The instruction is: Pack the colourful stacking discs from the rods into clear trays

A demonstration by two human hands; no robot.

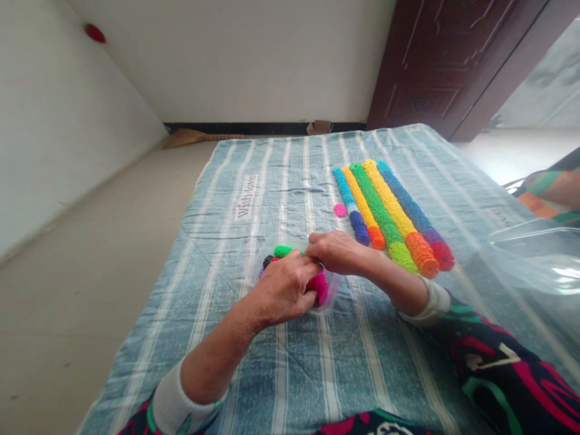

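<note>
My left hand [284, 289] and my right hand [336, 251] meet over a clear plastic container [330, 297] of small coloured discs on the striped blue cloth [290, 181]. Both have their fingers curled together, pinching at the pile; a green stack of discs [283, 251] shows just beyond my left fingers and a pink stack [319, 285] below them. What each pinch holds is hidden. Several long rows of coloured discs [389, 211] lie side by side to the right of my right hand. A single pink disc [339, 209] lies beside the rows.
A clear plastic lid or tray [539, 254] sits at the right edge of the cloth. Another person's colourful sleeve [550, 190] shows at far right. A broom [199, 138] lies on the floor by the wall, with a dark wooden door [444, 60] behind.
</note>
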